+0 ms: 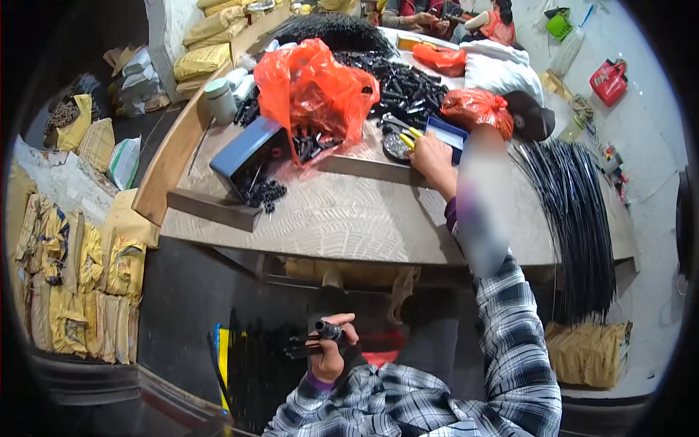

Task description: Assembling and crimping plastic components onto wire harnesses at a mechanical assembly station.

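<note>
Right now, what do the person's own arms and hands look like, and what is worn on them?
Both arms wear a plaid flannel shirt in dark blue, grey and white checks. A purple inner cuff shows at the wrist of the left hand and also near the right hand. Both hands are bare: no gloves, and no rings or watch that I can make out. Part of the right forearm is blurred, so details there are unclear.
</note>
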`<state>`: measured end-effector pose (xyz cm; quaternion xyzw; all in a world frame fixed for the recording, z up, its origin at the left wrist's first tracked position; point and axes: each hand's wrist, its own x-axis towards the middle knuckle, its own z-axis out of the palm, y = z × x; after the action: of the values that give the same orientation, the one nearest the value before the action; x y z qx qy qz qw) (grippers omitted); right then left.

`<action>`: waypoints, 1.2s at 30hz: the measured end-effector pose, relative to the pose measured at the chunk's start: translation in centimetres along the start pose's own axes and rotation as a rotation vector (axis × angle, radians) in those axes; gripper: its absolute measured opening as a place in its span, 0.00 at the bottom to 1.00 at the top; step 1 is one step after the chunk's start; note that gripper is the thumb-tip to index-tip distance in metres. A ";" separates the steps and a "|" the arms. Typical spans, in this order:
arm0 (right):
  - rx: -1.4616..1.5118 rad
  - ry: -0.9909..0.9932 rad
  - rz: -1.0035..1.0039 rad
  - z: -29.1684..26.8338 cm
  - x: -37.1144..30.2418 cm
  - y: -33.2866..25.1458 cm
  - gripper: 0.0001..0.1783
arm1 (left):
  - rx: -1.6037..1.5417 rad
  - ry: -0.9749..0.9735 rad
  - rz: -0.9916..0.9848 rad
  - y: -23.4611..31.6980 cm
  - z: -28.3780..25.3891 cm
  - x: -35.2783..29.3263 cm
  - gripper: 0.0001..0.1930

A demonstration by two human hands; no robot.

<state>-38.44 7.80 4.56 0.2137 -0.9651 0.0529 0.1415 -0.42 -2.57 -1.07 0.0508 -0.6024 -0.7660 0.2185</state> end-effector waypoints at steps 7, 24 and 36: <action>0.011 -0.040 0.030 0.6 1.4 -1.4 0.11 | 0.049 0.039 -0.010 0.5 -0.5 1.3 0.36; 1.394 -0.018 -0.364 -9.4 -22.6 -8.9 0.09 | -0.048 -0.148 0.023 3.7 3.1 1.4 0.34; 1.626 -0.109 0.116 -11.8 -29.9 -8.3 0.04 | 0.039 -0.180 -0.032 3.2 5.0 -3.1 0.13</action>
<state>-5.96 14.06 7.31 0.2017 -0.6401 0.7335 -0.1078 1.54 2.57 2.78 -0.0043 -0.6333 -0.7591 0.1504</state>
